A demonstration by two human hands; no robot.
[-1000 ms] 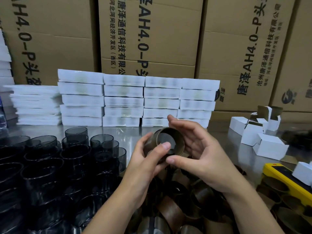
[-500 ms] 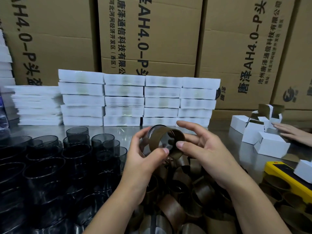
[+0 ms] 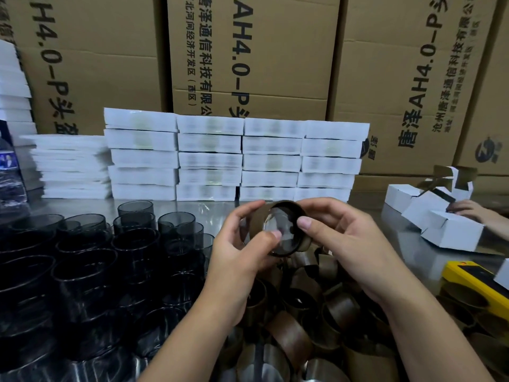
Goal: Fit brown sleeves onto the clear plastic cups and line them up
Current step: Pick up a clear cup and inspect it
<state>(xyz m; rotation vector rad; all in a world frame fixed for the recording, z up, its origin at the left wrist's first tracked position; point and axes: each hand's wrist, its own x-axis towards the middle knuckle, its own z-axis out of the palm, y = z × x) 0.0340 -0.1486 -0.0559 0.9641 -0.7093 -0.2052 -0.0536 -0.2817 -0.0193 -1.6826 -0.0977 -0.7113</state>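
Both hands hold one clear plastic cup (image 3: 279, 230) lying on its side above the table, with a brown sleeve (image 3: 296, 213) wrapped around it. My left hand (image 3: 242, 244) grips it from the left, thumb across the cup's near face. My right hand (image 3: 338, 238) pinches the sleeve's right edge, thumb on the rim. Several dark clear cups (image 3: 91, 260) stand in rows at the left. A heap of loose brown sleeves (image 3: 292, 334) lies under my forearms.
Stacks of white flat boxes (image 3: 237, 158) line the back, with big cardboard cartons (image 3: 253, 51) behind them. Folded white boxes (image 3: 438, 219) sit at the right, where another person's hand (image 3: 479, 216) works. A yellow tool (image 3: 473, 279) lies at the right edge.
The cup has slid into the brown sleeve and its clear bottom faces me. My hands shifted slightly right and closed tighter. Another person's hand came in at the right.
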